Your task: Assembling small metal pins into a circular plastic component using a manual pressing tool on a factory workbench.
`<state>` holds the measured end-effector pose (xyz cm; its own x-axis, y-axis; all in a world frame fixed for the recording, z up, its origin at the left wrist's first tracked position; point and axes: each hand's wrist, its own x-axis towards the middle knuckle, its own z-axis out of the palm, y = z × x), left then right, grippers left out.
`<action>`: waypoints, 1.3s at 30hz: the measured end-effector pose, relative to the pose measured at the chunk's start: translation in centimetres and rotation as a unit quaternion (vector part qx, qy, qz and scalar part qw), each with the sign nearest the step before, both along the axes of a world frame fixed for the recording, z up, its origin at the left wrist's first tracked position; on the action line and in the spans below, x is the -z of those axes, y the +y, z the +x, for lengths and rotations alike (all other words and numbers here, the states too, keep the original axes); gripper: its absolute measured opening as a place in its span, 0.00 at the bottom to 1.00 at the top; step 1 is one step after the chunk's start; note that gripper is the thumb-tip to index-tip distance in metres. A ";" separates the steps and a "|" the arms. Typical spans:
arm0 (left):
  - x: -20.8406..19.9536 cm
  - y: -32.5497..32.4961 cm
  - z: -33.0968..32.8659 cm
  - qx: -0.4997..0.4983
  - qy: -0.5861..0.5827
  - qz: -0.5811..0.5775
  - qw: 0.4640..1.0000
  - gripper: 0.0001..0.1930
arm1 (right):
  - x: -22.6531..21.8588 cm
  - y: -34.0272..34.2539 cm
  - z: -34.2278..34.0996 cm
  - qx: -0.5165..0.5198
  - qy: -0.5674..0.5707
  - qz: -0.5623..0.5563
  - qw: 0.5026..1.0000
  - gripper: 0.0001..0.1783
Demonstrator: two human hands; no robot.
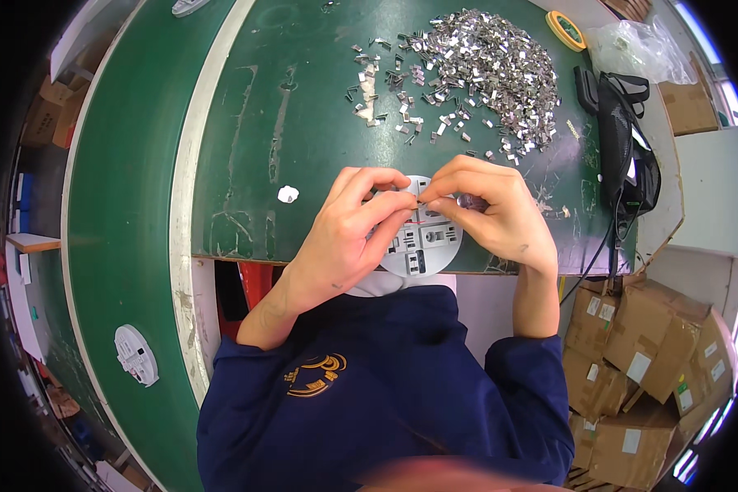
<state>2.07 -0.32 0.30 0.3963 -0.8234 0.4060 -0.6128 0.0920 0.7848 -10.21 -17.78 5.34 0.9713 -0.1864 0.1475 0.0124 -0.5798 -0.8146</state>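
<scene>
Pinching together over a round grey plastic disc point(425, 242), both hands meet at the near edge of the green table point(303, 123). The left hand point(348, 234) curls around the disc's left side, its thumb and forefinger pressed together at the fingertips on a small thin piece that is too small to make out. The right hand point(492, 213) comes in from the right, its thumb and forefinger closed on the same spot, so the fingertips of both hands touch just above the disc's middle. The other fingers of the right hand are folded loosely over the disc's right rim. The disc lies flat, partly overhanging the table's near edge, with small slots and square openings showing on its face.

Toward the far edge of the table lies a wide heap of small shiny metal clips point(488, 70), with loose ones scattered off its left side. A yellow roll of tape point(566, 30) lies at the far right corner, next to a crumpled clear plastic bag point(635, 49). A small black fan point(623, 152) stands along the right edge, its cable hanging off the table. A small white scrap point(288, 194) lies left of the hands. On the green belt point(115, 205) to the left rests another white round part point(136, 355). Brown cardboard boxes point(648, 369) are stacked on the floor at the right.
</scene>
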 end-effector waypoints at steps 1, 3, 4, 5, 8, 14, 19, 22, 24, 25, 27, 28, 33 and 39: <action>0.0 0.0 0.0 0.001 0.001 0.000 1.000 0.06 | -0.1 -0.1 0.1 -0.002 0.006 0.002 1.000 0.07; 0.0 0.0 0.0 0.002 0.006 0.002 1.000 0.06 | 0.0 -0.1 0.1 -0.004 0.012 0.004 1.000 0.07; 0.0 0.0 0.0 0.002 0.011 0.004 1.000 0.06 | 0.0 0.0 0.2 -0.004 0.012 -0.004 1.000 0.06; 0.0 0.0 -0.1 0.002 0.016 0.006 1.000 0.06 | 0.0 0.0 0.2 -0.004 0.012 -0.011 1.000 0.06; -0.1 0.1 -0.1 0.000 0.011 0.003 1.000 0.06 | 0.1 0.3 0.2 0.005 0.013 -0.005 1.000 0.05; 0.0 0.2 -0.1 0.000 0.010 0.001 1.000 0.06 | 0.2 0.4 -0.1 0.046 0.095 0.055 0.993 0.05; 0.1 0.4 0.0 0.000 0.025 0.001 1.000 0.06 | 0.2 0.6 -0.1 0.050 0.094 0.056 0.993 0.04; 0.1 0.7 0.0 -0.011 0.032 -0.002 0.999 0.06 | 0.2 0.9 -0.2 0.028 0.035 -0.010 0.999 0.04; 0.2 0.9 0.0 -0.017 0.023 -0.003 1.000 0.07 | 0.4 1.1 -0.2 0.021 0.025 -0.036 0.999 0.05; 0.2 1.0 0.0 -0.021 0.019 -0.004 1.000 0.07 | 0.5 1.2 -0.3 0.015 0.014 -0.060 0.998 0.06; 0.2 0.9 0.0 -0.020 0.011 -0.007 1.000 0.07 | 0.5 1.2 -0.3 0.009 0.005 -0.085 0.996 0.07; 0.2 0.9 0.1 -0.020 0.002 -0.009 1.000 0.07 | 0.5 1.1 -0.3 -0.002 0.006 -0.101 0.995 0.08; 0.3 1.0 0.2 -0.019 -0.007 -0.013 1.000 0.07 | 0.6 1.0 0.0 -0.038 0.006 -0.150 0.988 0.09; 0.4 0.8 0.3 -0.015 -0.011 -0.015 1.000 0.08 | -0.1 1.6 0.3 -0.054 0.012 -0.222 0.973 0.13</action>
<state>2.38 0.51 -0.10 0.4111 -0.7991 0.4388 -0.6320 0.0970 0.7689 -9.88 -16.16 5.44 0.9859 -0.0061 0.1673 0.0768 -0.8713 -0.4846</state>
